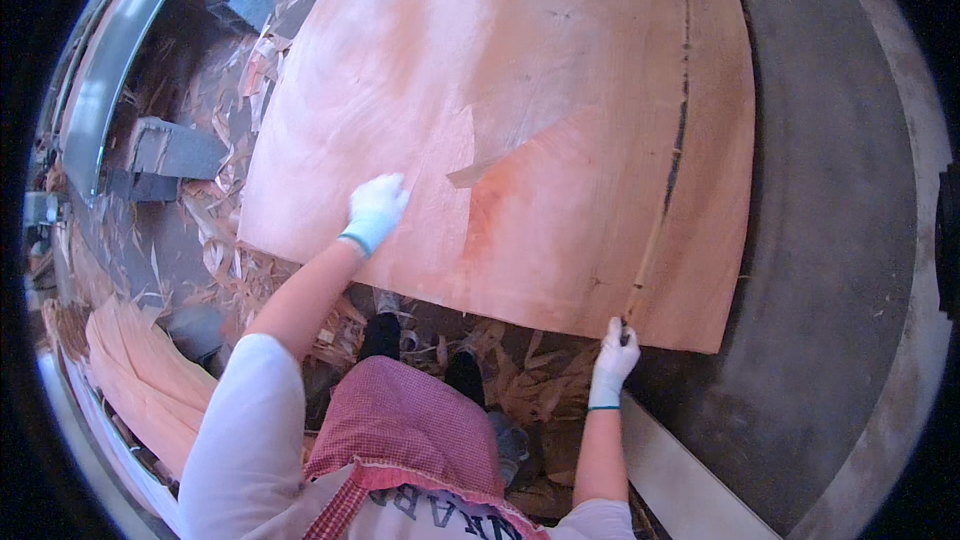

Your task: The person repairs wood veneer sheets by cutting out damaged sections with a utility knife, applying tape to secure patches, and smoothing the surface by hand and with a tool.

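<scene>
A large sheet of pinkish-tan wood veneer [560, 70] fills the upper middle of the frame, its lower edge running down from the left to a corner at the lower right. Near its middle, an angular break in the grain shows a pointed tan sliver [478, 172], with a more orange area just below it. A long thin line [680, 120], dark along most of its length and tan lower down, runs along the sheet's right part; whether it is a split or a separate strip, I cannot tell.

The left hand [376, 210], in a white glove with a green cuff, is over the sheet's lower left part, blurred, its fingers seemingly curled; I cannot tell whether it holds or touches anything. The right hand [614, 352], gloved likewise, is at the sheet's lower edge, its fingers closed narrowly at the bottom end of the line; exactly what they pinch is unclear.

Below the sheet is a red checked apron [405, 420] over a white shirt [245, 430]. Veneer scraps [545, 385] litter the floor. Grey blocks [180, 148] stand at the left, a heap of thin sheets [145, 375] lies at the lower left, and a dark grey expanse [825, 190] spreads at the right beside a pale board [685, 475].
</scene>
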Tool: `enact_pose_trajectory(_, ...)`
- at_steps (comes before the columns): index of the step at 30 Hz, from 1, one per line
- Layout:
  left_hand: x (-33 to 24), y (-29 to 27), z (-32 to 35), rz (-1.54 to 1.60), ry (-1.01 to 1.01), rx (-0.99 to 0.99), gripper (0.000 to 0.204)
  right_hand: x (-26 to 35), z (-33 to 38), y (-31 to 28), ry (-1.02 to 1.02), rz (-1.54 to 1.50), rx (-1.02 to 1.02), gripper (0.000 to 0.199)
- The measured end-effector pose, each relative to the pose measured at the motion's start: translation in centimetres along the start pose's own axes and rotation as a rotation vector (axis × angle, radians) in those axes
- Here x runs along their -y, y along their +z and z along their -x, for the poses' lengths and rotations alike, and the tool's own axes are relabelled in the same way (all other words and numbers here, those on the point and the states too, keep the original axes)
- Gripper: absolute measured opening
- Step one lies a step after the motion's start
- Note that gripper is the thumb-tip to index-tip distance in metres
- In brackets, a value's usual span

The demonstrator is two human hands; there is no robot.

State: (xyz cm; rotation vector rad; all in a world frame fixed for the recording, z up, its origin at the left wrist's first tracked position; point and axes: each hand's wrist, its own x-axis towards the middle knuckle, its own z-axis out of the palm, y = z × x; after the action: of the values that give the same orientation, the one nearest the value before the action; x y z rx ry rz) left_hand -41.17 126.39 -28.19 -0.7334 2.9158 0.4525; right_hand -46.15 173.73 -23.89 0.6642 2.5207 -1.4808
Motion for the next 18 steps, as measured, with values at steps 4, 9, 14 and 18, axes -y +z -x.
enact_pose_trajectory(4, -7.4, 2.3, -5.9, 0.093, -0.001, -0.060, 0.029, -2.8, 0.3, 4.9, -0.082, 0.234, 0.037, 0.039)
enact_pose_trajectory(9, -9.7, 5.0, -7.5, 0.137, -0.088, 0.165, 0.024, -8.6, -2.0, 8.7, -0.093, 0.411, 0.054, 0.033)
enact_pose_trajectory(14, -8.5, 1.6, -3.6, 0.147, 0.045, 0.412, 0.017, -10.1, -2.9, 8.9, -0.037, 0.431, 0.123, 0.043)
enact_pose_trajectory(18, -9.4, 1.1, -6.3, 0.233, 0.492, -0.096, 0.022, -9.4, -3.0, 8.8, 0.091, 0.417, 0.212, 0.048)
